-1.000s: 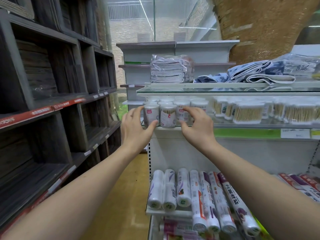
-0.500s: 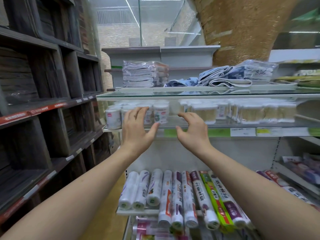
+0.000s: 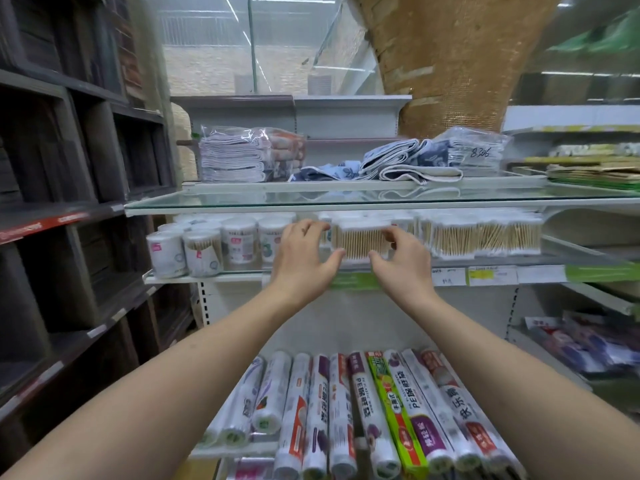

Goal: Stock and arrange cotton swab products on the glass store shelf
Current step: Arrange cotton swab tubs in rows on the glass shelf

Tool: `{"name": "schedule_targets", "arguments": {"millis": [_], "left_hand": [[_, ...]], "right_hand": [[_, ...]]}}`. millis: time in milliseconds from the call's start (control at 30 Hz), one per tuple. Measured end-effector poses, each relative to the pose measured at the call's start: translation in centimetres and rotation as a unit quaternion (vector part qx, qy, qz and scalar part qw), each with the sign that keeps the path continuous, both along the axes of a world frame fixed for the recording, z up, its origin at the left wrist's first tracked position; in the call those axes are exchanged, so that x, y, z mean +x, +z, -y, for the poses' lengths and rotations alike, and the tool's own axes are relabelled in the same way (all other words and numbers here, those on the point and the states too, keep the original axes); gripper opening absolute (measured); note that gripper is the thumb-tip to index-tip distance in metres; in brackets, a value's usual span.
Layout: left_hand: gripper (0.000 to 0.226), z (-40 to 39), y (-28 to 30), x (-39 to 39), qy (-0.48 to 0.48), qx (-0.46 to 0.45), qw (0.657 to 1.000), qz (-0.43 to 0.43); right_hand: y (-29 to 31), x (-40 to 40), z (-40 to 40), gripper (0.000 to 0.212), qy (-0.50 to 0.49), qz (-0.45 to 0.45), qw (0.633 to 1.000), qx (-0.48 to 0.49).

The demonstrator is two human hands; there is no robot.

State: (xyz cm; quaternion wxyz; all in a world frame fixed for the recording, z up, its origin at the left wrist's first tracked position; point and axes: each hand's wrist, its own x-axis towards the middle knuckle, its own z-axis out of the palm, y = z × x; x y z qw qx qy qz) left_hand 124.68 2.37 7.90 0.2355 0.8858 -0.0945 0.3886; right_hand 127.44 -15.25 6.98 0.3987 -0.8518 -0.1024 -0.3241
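A clear pack of wooden cotton swabs [image 3: 360, 239] stands on the glass shelf [image 3: 207, 276], under an upper glass pane [image 3: 242, 201]. My left hand [image 3: 304, 261] lies against the pack's left end, fingers fairly straight and thumb touching its lower corner. My right hand [image 3: 403, 263] pinches the pack's right end, fingers curled over the front and thumb beneath. Round cotton swab tubs [image 3: 202, 252] stand in rows to the left. More swab packs [image 3: 485, 237] line the shelf to the right.
Folded cloths in plastic [image 3: 242, 155] and loose blue cloths [image 3: 408, 161] lie on the upper glass. Rolls of plastic film [image 3: 346, 410] fill the shelf below. Dark wooden shelving [image 3: 69, 202] runs along the left. Price labels [image 3: 491, 275] sit on the shelf edge.
Both hands and my view moved right, from the round tubs to the clear swab pack. The hands now close in on that pack's two ends.
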Motion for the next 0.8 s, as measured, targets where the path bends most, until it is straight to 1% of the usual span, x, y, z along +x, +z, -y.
{"name": "schedule_targets", "arguments": {"millis": [67, 133, 200, 267, 333, 433, 533, 633, 733, 800], "left_hand": [[0.050, 0.6, 0.5, 1.5, -0.010, -0.011, 0.999, -0.030], [0.051, 1.1, 0.8, 2.9, -0.018, -0.046, 0.997, -0.059], [0.048, 1.4, 0.9, 3.8, -0.027, -0.086, 0.992, -0.083], [0.044, 1.6, 0.8, 4.6, -0.028, -0.116, 0.988, -0.094], [0.038, 1.7, 0.7, 4.9, -0.024, -0.145, 0.984, -0.095], [0.037, 2.0, 0.4, 5.1, -0.033, -0.180, 0.979, -0.094], [0.046, 2.3, 0.5, 4.9, -0.041, -0.192, 0.976, -0.095], [0.054, 2.8, 0.7, 4.5, -0.051, -0.223, 0.969, -0.093], [0.055, 3.1, 0.4, 3.9, -0.064, -0.248, 0.963, -0.085], [0.056, 3.4, 0.2, 3.5, -0.072, -0.268, 0.957, -0.085]], "right_hand": [[0.5, 1.0, 0.2, 0.049, -0.029, -0.015, 0.999, -0.005], [1.2, 1.9, 0.3, 0.050, -0.067, -0.039, 0.996, -0.031], [1.7, 2.7, 0.4, 0.049, -0.097, -0.082, 0.991, -0.041], [1.8, 3.5, 0.5, 0.053, -0.084, -0.125, 0.989, -0.005], [1.4, 4.3, 0.4, 0.059, -0.063, -0.145, 0.987, 0.024], [0.8, 4.9, 0.3, 0.064, -0.057, -0.136, 0.989, 0.030], [0.6, 4.9, 0.5, 0.058, -0.044, -0.118, 0.991, 0.052], [0.2, 4.5, 1.0, 0.050, -0.023, -0.094, 0.994, 0.045], [0.0, 3.7, 1.7, 0.054, 0.012, -0.064, 0.996, 0.064], [0.0, 3.2, 2.2, 0.052, 0.041, -0.043, 0.995, 0.081]]}}
